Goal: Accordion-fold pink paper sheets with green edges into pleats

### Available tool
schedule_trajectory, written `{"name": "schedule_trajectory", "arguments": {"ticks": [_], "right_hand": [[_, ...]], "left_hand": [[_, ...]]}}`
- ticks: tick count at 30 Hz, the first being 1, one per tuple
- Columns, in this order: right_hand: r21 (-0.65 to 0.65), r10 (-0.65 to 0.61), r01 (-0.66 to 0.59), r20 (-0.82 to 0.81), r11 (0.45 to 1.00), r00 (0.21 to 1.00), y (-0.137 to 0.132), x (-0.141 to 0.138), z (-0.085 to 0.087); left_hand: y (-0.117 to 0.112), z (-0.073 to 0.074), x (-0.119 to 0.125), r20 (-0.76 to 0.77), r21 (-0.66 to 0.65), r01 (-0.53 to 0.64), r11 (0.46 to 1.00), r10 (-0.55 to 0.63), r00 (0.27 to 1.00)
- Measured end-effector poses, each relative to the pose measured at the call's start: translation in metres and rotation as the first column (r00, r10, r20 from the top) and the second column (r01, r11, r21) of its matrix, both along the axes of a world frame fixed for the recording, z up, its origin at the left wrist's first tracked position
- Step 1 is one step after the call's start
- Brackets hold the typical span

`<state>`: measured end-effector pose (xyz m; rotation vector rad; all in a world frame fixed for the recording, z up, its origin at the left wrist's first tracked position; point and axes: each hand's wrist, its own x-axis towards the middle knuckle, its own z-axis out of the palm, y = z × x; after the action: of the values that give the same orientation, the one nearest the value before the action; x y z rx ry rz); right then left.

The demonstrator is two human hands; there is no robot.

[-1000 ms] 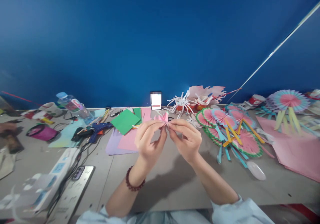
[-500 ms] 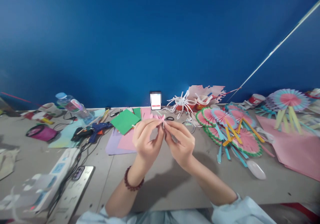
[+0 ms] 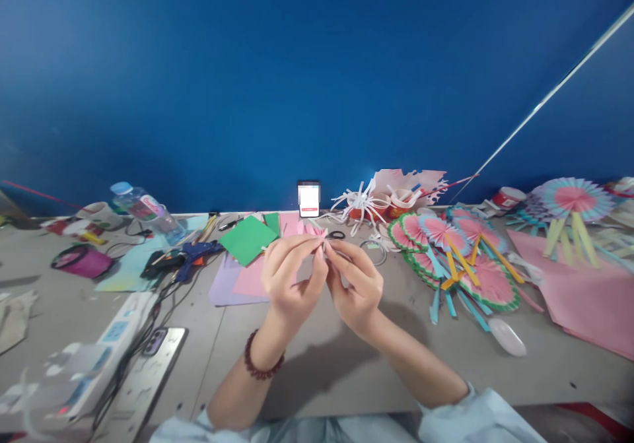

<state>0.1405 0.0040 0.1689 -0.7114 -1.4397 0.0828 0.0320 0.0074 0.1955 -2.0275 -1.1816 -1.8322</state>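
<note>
Both my hands meet in front of me above the table, fingertips pinched together. Between them is a small piece of pink paper (image 3: pixel 317 231), mostly hidden by the fingers. My left hand (image 3: pixel 293 274), with a dark bead bracelet (image 3: pixel 262 360) on its wrist, grips it from the left. My right hand (image 3: pixel 355 283) pinches it from the right. Behind the left hand lie a green paper square (image 3: pixel 248 239) and pink and purple sheets (image 3: pixel 222 290). Beyond the hands a phone (image 3: pixel 309 199) with a lit screen stands against the blue wall.
On the right lie several folded paper fans (image 3: pixel 495 283), a white spoon-like piece (image 3: pixel 507 337) and pink sheets (image 3: pixel 584 291). To the left are a glue gun (image 3: pixel 191 258), a bottle (image 3: pixel 146 210), a power strip (image 3: pixel 113 350) and another phone (image 3: pixel 153 380). White paper strips (image 3: pixel 364 200) stand behind.
My fingers have shifted slightly on the pink paper, and the right hand has moved a little to the left. Everything on the table stays in place.
</note>
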Motion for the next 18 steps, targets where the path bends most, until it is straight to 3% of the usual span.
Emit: {"name": "schedule_trajectory", "arguments": {"ticks": [6,15,18], "right_hand": [[-0.025,0.006,-0.005,0.023,1.000,1.000,-0.001,0.002,-0.001],[-0.068,0.045,-0.046,-0.020,0.997,0.999,0.002,0.006,0.004],[-0.045,0.031,-0.031,-0.004,0.998,1.000,0.003,0.007,0.005]], "left_hand": [[0.000,-0.001,0.002,-0.022,0.039,0.032,0.999,-0.031,0.999],[0.002,0.005,-0.010,-0.028,-0.051,0.160,0.986,-0.161,0.986],[0.003,0.005,-0.012,-0.009,-0.054,0.153,0.987,-0.154,0.988]]}}
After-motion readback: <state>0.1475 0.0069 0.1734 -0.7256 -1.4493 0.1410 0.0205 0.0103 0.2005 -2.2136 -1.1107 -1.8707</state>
